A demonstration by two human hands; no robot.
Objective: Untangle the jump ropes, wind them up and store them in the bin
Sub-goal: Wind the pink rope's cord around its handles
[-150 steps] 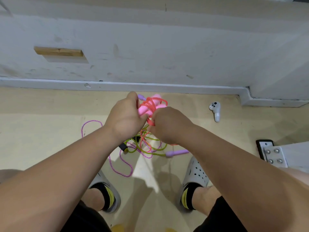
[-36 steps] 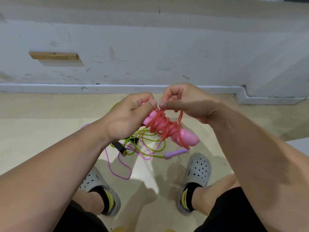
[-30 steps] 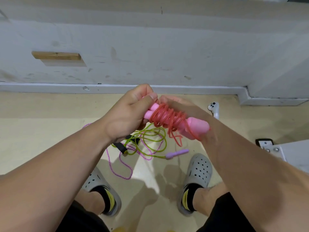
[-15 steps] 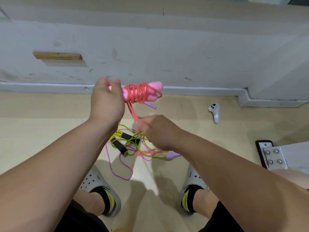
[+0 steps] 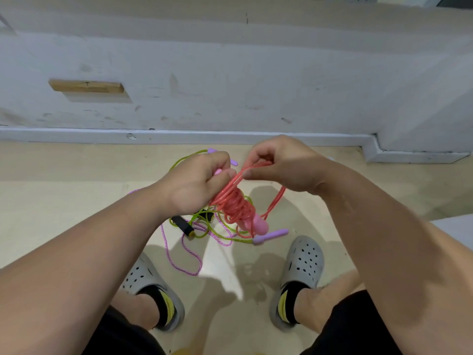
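Head view: the red jump rope (image 5: 236,206) is held in the air, its cord wound round paired pink handles (image 5: 258,225) that slant down to the right. The left hand (image 5: 197,185) is clenched round the bundle's upper end. The right hand (image 5: 284,165), just right of that end, pinches several red strands between thumb and forefinger, one loop sagging beside the bundle. Beneath the bundle, the green rope (image 5: 197,216) and purple rope (image 5: 273,234) lie tangled on the floor (image 5: 76,201), with grey clogs (image 5: 304,260) further below.

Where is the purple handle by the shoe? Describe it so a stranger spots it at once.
Find the grey right shoe. Just ahead of its toe, a purple handle lies on the floor. It is lilac, unlike the black handle to its left.
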